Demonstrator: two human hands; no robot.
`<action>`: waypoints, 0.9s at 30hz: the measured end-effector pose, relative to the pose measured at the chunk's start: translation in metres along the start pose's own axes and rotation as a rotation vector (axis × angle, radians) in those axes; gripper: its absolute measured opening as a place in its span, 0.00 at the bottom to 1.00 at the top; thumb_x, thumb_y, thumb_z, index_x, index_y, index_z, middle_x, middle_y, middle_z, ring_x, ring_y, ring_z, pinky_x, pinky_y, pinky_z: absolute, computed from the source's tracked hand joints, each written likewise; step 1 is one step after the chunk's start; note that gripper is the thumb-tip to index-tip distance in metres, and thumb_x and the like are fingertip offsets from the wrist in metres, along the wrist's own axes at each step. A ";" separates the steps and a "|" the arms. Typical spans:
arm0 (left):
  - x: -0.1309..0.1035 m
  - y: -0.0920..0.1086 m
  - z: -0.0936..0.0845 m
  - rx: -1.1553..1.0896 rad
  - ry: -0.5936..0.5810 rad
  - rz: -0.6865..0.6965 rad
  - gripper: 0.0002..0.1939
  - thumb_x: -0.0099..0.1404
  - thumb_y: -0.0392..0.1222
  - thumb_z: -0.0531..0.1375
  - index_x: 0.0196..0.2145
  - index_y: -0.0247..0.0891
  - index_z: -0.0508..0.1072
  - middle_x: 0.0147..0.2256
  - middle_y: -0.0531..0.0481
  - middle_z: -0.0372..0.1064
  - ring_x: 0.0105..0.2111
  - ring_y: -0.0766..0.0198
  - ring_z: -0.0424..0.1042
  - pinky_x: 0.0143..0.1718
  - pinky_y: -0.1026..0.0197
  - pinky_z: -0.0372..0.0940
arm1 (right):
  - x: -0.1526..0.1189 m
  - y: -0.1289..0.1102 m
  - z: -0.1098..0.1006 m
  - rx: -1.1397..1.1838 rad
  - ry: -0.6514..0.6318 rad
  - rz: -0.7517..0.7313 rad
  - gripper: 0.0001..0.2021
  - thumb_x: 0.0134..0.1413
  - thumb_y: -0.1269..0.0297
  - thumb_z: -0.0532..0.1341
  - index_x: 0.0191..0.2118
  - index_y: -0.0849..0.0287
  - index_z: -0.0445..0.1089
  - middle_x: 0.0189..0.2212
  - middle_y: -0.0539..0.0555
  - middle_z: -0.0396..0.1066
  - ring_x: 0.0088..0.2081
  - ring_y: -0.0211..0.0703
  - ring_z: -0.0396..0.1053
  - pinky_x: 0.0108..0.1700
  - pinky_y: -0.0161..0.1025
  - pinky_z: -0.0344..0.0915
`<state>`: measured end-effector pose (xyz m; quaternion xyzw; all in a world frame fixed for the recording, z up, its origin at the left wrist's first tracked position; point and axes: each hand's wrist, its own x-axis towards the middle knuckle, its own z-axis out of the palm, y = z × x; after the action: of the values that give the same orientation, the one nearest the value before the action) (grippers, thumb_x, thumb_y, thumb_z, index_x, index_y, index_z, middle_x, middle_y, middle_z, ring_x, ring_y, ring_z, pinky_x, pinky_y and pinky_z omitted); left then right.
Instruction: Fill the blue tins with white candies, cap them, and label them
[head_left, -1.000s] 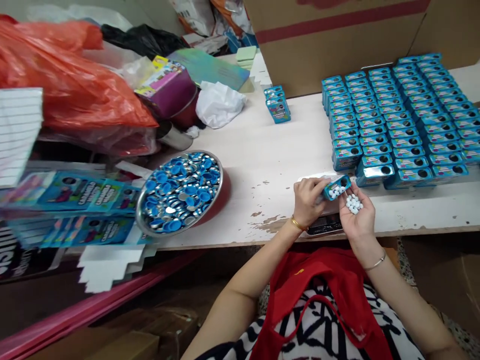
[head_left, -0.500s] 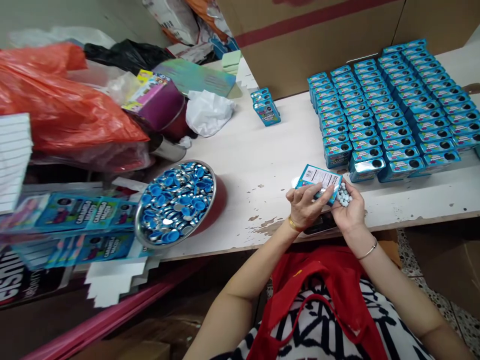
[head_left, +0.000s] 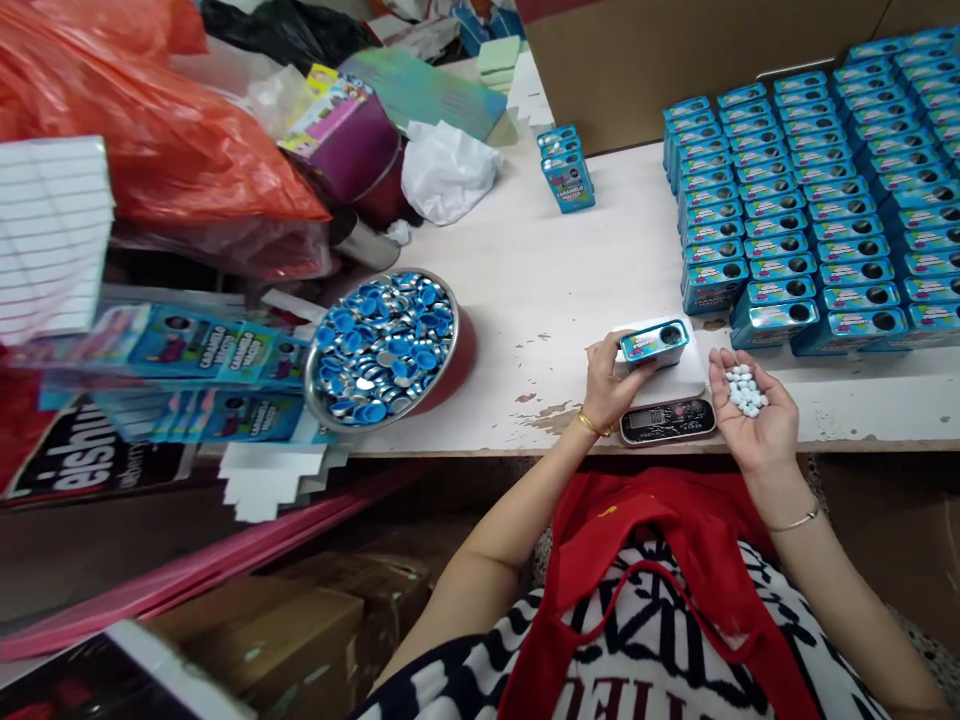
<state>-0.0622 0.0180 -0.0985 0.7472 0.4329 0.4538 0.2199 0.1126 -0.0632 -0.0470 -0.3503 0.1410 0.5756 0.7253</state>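
My left hand (head_left: pixel 606 388) grips a blue candy tin (head_left: pixel 651 347) by its side, upright at the white platform of a small kitchen scale (head_left: pixel 667 421). A dark round opening shows in the tin's top. Whether its base rests on the scale, I cannot tell. Just right of the scale, my right hand (head_left: pixel 766 438) is palm up with cupped fingers. Small pale-blue candies (head_left: pixel 745 391) lie heaped in that palm.
Rows of similar blue tins (head_left: pixel 780 225) stand at the right, before a cardboard box (head_left: pixel 697 50). A few more tins (head_left: pixel 568 180) stand farther back. To the left are a bowl (head_left: pixel 466 350) of blue-and-silver caps, flat printed cartons (head_left: pixel 214 345) and an orange plastic bag (head_left: pixel 180 150).
The tin has gone from tipped over my right palm to upright at the scale. My right hand has moved away to the right with the candies, and the view has shifted.
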 end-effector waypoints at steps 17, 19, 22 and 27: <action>0.004 -0.020 -0.036 -0.274 0.098 -0.096 0.22 0.71 0.58 0.47 0.51 0.42 0.67 0.40 0.46 0.70 0.42 0.62 0.70 0.47 0.55 0.66 | -0.011 -0.015 -0.025 -0.093 0.052 -0.032 0.12 0.59 0.71 0.52 0.41 0.64 0.73 0.43 0.61 0.76 0.56 0.48 0.69 0.50 0.43 0.74; 0.003 -0.022 -0.036 -0.281 0.086 -0.105 0.22 0.70 0.58 0.47 0.50 0.42 0.68 0.40 0.47 0.70 0.42 0.63 0.71 0.47 0.55 0.66 | -0.013 -0.013 -0.022 -0.093 0.066 -0.025 0.12 0.59 0.71 0.52 0.40 0.64 0.73 0.43 0.61 0.76 0.55 0.48 0.69 0.50 0.42 0.74; 0.001 -0.023 -0.034 -0.307 0.080 -0.111 0.21 0.70 0.57 0.48 0.49 0.42 0.68 0.40 0.47 0.71 0.42 0.62 0.71 0.47 0.54 0.66 | -0.014 -0.010 -0.019 -0.096 0.056 -0.022 0.12 0.59 0.71 0.52 0.41 0.65 0.73 0.43 0.61 0.76 0.56 0.48 0.69 0.50 0.42 0.74; 0.002 -0.022 -0.034 -0.316 0.050 -0.110 0.21 0.70 0.58 0.48 0.49 0.41 0.68 0.40 0.46 0.70 0.42 0.62 0.71 0.47 0.54 0.66 | -0.014 -0.007 -0.018 -0.080 0.051 -0.005 0.12 0.59 0.72 0.53 0.43 0.66 0.72 0.44 0.62 0.76 0.56 0.49 0.69 0.50 0.42 0.74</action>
<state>-0.1011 0.0294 -0.0968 0.6669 0.4016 0.5220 0.3485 0.1184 -0.0860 -0.0495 -0.3937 0.1355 0.5698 0.7085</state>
